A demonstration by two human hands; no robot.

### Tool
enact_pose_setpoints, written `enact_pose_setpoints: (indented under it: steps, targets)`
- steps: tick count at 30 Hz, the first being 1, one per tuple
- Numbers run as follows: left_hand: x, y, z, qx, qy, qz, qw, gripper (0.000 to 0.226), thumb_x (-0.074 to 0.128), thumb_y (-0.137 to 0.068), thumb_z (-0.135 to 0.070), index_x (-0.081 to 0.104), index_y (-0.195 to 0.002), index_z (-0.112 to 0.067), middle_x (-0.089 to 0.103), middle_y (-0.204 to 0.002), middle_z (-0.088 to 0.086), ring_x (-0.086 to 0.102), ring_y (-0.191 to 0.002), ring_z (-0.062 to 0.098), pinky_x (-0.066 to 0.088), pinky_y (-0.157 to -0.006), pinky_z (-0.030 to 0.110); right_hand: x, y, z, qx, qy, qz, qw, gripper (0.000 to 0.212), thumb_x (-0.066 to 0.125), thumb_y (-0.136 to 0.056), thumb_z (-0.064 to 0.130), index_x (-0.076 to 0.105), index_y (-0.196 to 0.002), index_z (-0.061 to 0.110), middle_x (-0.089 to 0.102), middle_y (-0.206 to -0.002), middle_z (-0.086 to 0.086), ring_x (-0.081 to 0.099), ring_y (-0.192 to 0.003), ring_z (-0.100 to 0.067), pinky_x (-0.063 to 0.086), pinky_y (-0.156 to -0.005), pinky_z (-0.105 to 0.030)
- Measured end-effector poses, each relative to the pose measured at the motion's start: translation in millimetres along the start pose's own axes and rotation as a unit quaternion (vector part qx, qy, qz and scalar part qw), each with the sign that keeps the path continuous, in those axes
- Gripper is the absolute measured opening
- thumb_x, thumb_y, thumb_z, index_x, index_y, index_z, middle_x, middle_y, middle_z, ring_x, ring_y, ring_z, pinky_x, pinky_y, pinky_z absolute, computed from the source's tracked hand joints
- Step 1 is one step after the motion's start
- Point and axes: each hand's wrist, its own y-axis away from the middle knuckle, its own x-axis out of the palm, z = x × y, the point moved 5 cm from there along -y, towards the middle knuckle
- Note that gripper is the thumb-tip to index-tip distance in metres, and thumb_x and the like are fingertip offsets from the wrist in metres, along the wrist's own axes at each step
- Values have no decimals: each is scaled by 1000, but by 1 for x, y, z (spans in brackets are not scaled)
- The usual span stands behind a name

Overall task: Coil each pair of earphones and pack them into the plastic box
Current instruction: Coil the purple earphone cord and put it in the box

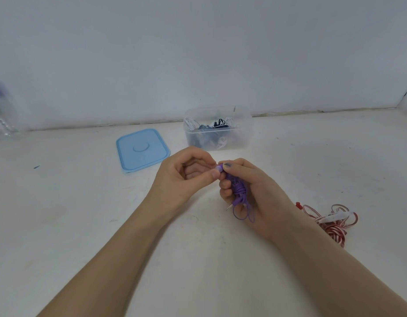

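Note:
A coiled pair of purple earphones sits in my right hand, whose fingers curl round the bundle; loose loops and the metal plug hang out below. My left hand pinches the purple earbud at the top of the bundle between thumb and fingertip. Both hands hover above the table, just in front of the clear plastic box, which is open and holds white, black and blue earphones. A loose red-and-white striped pair of earphones lies on the table to the right of my right wrist.
The box's light blue lid lies flat on the white table, left of the box. A clear bottle-like object stands at the far left edge. A wall runs close behind the box.

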Motion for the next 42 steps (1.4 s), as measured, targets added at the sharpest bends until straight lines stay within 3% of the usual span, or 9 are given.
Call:
enact_pose_setpoints:
  steps: [8,13,18,22,24,29,32,36,42]
  targets:
    - [5,-2,3,-11,41,5,999,15,72,-87,-2,67,-89,-17,68,-81,-1,65,-80,17,55,-80,29,5,0,-9,8,-52,-23,998,16,59,-95,8,57,-80,5,58,-68,-7,52,-56,-13,48,-51,-19]
    - [7,0,4,9,-24,1,1000,7,72,-89,-9,66,-90,-12,68,-80,1,62,-77,30,51,-79,41,4,-1,-11,3,-115,-50,992,9,60,-95,6,65,-88,3,58,-70,-6,52,-55,-10,48,-50,-18]
    - [7,2,-2,73,-115,-22,990,13,72,-91,-1,67,-90,-13,71,-87,1,70,-84,19,55,-82,30,4,-1,-13,43,-98,-39,993,11,61,-96,14,61,-87,7,52,-69,-3,48,-54,-9,46,-48,-16]
    - [8,6,-13,189,-243,-39,951,8,74,-89,0,71,-90,-7,68,-86,-1,67,-82,15,53,-79,27,5,-2,-16,59,-107,-15,992,12,59,-96,17,58,-89,6,50,-67,-1,44,-54,-7,40,-49,-16]
    - [9,8,-17,221,-282,-45,933,6,74,-88,0,72,-89,-5,68,-85,0,66,-81,14,50,-79,21,6,-2,-17,65,-107,-7,992,12,59,-96,17,57,-98,6,51,-66,0,43,-52,-7,39,-49,-17]
    - [9,7,-18,237,-304,-46,922,4,75,-88,0,73,-89,-4,68,-86,3,65,-80,7,48,-80,16,5,-4,-18,76,-132,12,988,39,62,-91,19,51,-126,5,49,-67,1,42,-51,-6,38,-46,-16]
    - [9,7,-19,238,-298,-40,924,5,75,-88,0,74,-91,-4,68,-87,3,66,-81,9,49,-80,18,5,-5,-19,78,-139,15,987,33,63,-91,19,55,-119,3,50,-68,1,42,-50,-5,38,-46,-15]
    - [11,9,-20,227,-290,-49,928,7,75,-88,-1,71,-91,-6,69,-88,-2,68,-81,7,53,-79,22,5,-3,-17,76,-135,6,988,16,60,-96,19,61,-88,6,52,-65,2,42,-51,-5,39,-46,-14]
    - [13,11,-19,203,-272,-46,940,8,73,-91,-4,67,-95,-8,68,-91,-3,70,-85,10,55,-81,34,6,0,-16,82,-138,5,987,17,58,-98,21,60,-86,8,50,-63,2,43,-52,-4,40,-47,-12]
